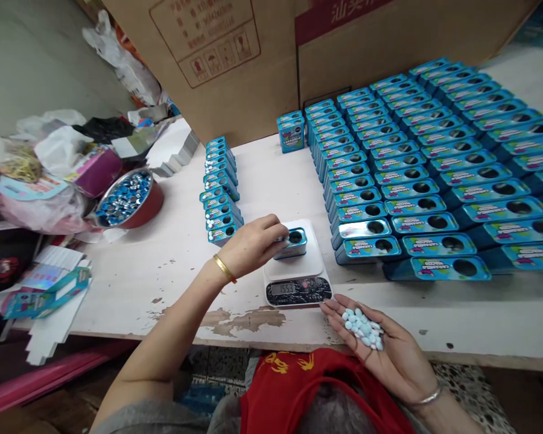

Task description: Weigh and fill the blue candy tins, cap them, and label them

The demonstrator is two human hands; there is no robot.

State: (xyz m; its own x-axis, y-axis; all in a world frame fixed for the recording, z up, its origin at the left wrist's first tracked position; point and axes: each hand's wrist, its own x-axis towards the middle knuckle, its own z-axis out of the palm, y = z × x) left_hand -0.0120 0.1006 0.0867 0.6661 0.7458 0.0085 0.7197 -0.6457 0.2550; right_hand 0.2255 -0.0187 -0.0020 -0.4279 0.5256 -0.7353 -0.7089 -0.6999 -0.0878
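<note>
My left hand, with a gold bangle at the wrist, reaches over the left end of a small blue tin. Its fingers are closed together there; what they pinch, if anything, is hidden. The tin has a round hole in its top and stands on a white digital scale, whose display seems to read 1553. Palm up in front of the scale, my right hand cups a small heap of pale blue and white candies. A silver bangle circles that wrist.
Rows of blue tins fill the right side. A shorter row, some with candies on top, stands left of the scale. A metal bowl holds blue and silver pieces. A large carton blocks the back; bags and papers lie left.
</note>
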